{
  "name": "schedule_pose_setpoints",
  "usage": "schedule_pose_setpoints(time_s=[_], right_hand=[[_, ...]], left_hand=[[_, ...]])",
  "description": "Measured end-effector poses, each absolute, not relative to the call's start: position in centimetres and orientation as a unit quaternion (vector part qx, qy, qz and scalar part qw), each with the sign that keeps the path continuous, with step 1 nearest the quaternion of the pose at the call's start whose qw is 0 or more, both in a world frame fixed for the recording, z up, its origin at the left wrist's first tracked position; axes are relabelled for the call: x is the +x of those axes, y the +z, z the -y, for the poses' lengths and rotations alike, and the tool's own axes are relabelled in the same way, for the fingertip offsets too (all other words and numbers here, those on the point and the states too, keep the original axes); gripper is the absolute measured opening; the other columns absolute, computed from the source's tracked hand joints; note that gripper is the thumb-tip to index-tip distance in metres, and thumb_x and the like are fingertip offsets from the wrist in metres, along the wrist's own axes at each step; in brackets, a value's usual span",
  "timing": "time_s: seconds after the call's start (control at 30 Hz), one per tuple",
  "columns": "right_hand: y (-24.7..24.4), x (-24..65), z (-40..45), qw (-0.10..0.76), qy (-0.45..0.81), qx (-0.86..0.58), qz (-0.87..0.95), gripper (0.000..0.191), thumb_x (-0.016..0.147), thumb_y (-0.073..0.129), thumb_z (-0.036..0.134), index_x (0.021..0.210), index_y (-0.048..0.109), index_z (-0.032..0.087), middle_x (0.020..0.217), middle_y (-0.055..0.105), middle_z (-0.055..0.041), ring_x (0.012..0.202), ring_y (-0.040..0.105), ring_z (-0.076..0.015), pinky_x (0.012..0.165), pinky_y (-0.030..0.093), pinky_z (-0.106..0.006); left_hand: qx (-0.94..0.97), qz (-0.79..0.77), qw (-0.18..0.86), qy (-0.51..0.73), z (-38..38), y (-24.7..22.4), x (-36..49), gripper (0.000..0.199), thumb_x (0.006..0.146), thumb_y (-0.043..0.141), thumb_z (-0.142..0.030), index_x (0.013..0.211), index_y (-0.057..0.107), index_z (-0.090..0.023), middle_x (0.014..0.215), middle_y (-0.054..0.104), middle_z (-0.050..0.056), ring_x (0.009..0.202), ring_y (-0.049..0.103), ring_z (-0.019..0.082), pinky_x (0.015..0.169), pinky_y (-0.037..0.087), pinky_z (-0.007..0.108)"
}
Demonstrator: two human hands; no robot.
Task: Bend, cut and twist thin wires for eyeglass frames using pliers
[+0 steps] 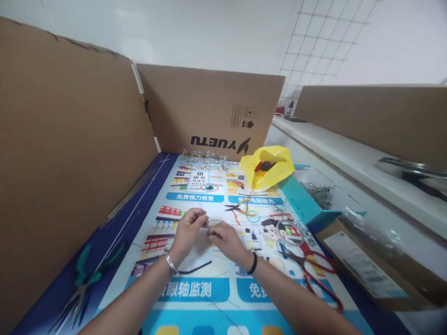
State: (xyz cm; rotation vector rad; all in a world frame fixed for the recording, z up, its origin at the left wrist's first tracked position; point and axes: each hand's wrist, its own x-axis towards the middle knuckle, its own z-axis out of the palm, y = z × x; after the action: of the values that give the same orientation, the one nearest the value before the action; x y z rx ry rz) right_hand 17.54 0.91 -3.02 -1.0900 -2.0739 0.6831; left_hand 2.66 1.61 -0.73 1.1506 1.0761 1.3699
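Note:
Both hands are close together over the middle of the printed mat point(195, 304). My left hand point(188, 230), with a silver bangle at the wrist, is closed in a pinch; what it holds is too small to make out. My right hand point(226, 239), with a black band at the wrist, is also pinched, its fingertips just right of the left ones. Thin wire-like strands seem to show near the fingers. Beyond the hands lie yellow-handled pliers point(242, 209) with coloured loops beside them.
Red-handled scissors point(314, 270) and a tape roll point(289, 232) lie right, green-handled pliers point(84, 281) left. A yellow bag point(284, 170), teal box point(302, 200) and brown box point(370, 270) stand right. Cardboard walls point(209, 102) rise behind and left.

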Motion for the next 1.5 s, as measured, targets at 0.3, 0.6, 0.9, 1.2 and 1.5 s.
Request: schedule_pose_setpoints(time_s=[0.3, 0.6, 0.9, 1.2, 1.5], right_hand=[[-3.7, 17.8, -1.0, 0.387, 0.293, -0.425, 0.764, 0.015, 0.077, 0.055, 0.012, 0.086, 0.064, 0.020, 0.079, 0.059, -0.0010, 0.069, 0.054, -0.0125, 0.065, 0.044, -0.024], [-4.2, 17.8, -1.1, 0.391, 0.295, -0.443, 0.751, 0.018, 0.075, 0.061, 0.015, 0.093, 0.063, 0.020, 0.079, 0.060, -0.0012, 0.066, 0.055, -0.0116, 0.064, 0.045, -0.023], [-3.8, 17.9, -1.1, 0.371, 0.272, -0.448, 0.767, 0.017, 0.080, 0.057, 0.012, 0.093, 0.064, 0.020, 0.082, 0.066, -0.0030, 0.077, 0.060, -0.0144, 0.073, 0.046, -0.026], [-4.4, 18.0, -1.1, 0.390, 0.248, -0.466, 0.755, 0.023, 0.087, 0.048, 0.016, 0.103, 0.064, 0.018, 0.096, 0.068, -0.0070, 0.089, 0.063, -0.0167, 0.082, 0.047, -0.029], [-4.3, 18.2, -1.2, 0.381, 0.236, -0.456, 0.769, 0.022, 0.088, 0.046, 0.017, 0.099, 0.066, 0.018, 0.088, 0.070, -0.0063, 0.081, 0.065, -0.0160, 0.075, 0.049, -0.027]], left_hand=[[0.400, -0.446, 0.495, 0.629, -2.0, -1.2, 2.4, 0.020, 0.072, 0.067, -0.029, 0.084, 0.057, -0.017, 0.070, 0.060, -0.001, 0.063, 0.058, 0.010, 0.063, 0.049, 0.024], [0.346, -0.433, 0.511, 0.657, -2.5, -1.2, 2.2, 0.021, 0.071, 0.069, -0.028, 0.082, 0.055, -0.017, 0.073, 0.057, -0.001, 0.065, 0.057, 0.009, 0.063, 0.049, 0.023], [0.349, -0.445, 0.509, 0.649, -2.3, -1.2, 2.8, 0.021, 0.070, 0.070, -0.026, 0.083, 0.056, -0.017, 0.076, 0.058, -0.001, 0.067, 0.057, 0.010, 0.063, 0.048, 0.023], [0.339, -0.443, 0.486, 0.672, -2.5, -1.0, 2.5, 0.021, 0.069, 0.071, -0.025, 0.082, 0.056, -0.017, 0.079, 0.058, 0.000, 0.070, 0.057, 0.010, 0.065, 0.049, 0.025], [0.343, -0.448, 0.496, 0.660, -2.3, -1.2, 2.7, 0.024, 0.068, 0.071, -0.025, 0.084, 0.055, -0.017, 0.079, 0.058, -0.001, 0.067, 0.057, 0.010, 0.064, 0.048, 0.024]])
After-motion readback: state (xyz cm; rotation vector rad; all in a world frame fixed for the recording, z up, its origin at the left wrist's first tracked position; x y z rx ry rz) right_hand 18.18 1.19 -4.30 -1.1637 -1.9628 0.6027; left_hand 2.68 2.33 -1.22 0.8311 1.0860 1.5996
